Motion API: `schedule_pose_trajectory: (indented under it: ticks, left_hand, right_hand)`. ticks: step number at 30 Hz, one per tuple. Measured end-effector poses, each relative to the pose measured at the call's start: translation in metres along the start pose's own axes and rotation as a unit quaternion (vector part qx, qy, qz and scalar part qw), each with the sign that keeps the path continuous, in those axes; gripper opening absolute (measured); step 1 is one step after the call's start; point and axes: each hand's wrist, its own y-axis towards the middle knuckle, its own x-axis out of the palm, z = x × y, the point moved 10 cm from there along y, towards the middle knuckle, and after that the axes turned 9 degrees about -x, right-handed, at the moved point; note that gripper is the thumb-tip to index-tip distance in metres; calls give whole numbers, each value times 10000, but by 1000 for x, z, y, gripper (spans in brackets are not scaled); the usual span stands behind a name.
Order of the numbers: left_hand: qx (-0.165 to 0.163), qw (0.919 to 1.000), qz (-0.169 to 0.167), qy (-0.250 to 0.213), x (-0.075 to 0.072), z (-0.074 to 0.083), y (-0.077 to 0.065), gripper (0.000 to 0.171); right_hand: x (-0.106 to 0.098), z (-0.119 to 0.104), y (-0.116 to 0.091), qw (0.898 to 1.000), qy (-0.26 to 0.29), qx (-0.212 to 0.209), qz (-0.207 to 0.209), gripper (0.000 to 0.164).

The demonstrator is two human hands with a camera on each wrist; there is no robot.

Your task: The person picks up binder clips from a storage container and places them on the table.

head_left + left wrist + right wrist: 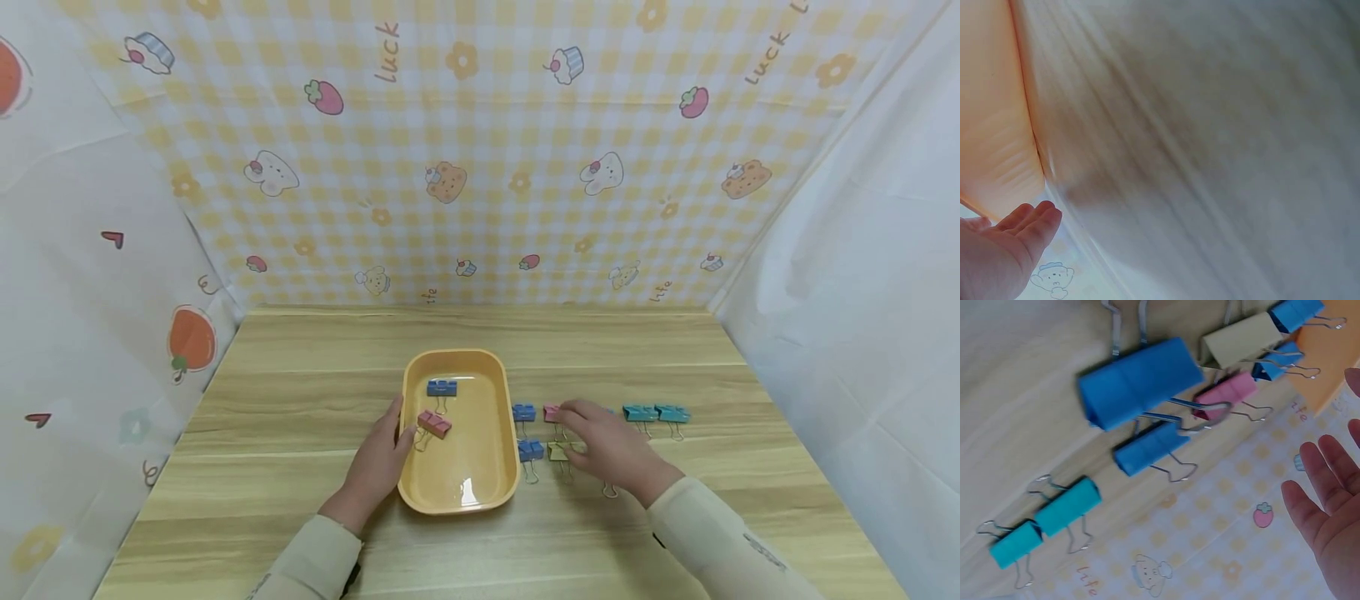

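An orange tray [456,508] holds a blue binder clip [442,388] and a red-pink binder clip [434,424]. My left hand [375,465] grips the tray's left side, thumb over the rim and fingers along the outer wall [997,125]. Over the binder clips to the right of the tray hovers my right hand [611,446], its fingers spread and holding nothing. Nearest to it are a pink binder clip [1225,395] and a pale yellow binder clip [1241,340]. A blue binder clip [1140,381] lies under the hand, mostly hidden in the head view.
Two more blue binder clips [530,451] lie close to the tray's right wall. Another blue binder clip [1150,448] lies beyond the hand, before two teal binder clips [672,413] farther right. A checked cloth [487,208] hangs behind the wooden table [300,350].
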Motion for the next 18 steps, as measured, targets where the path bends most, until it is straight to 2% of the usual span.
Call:
schedule_pose_trajectory:
  ticks: [6,15,18]
  left_hand:
    - [-10,10000,-36,-7,0,0,0,63]
    - [34,10000,-13,3,0,1,0,63]
    - [48,10000,-8,-7,0,2,0,63]
  right_hand:
    - [-8,-10,20,9998,14,-156,126,47]
    - [-10,-26,46,9991,246,-341,-80,47]
    - [-8,-29,53,9992,276,-265,-148,48]
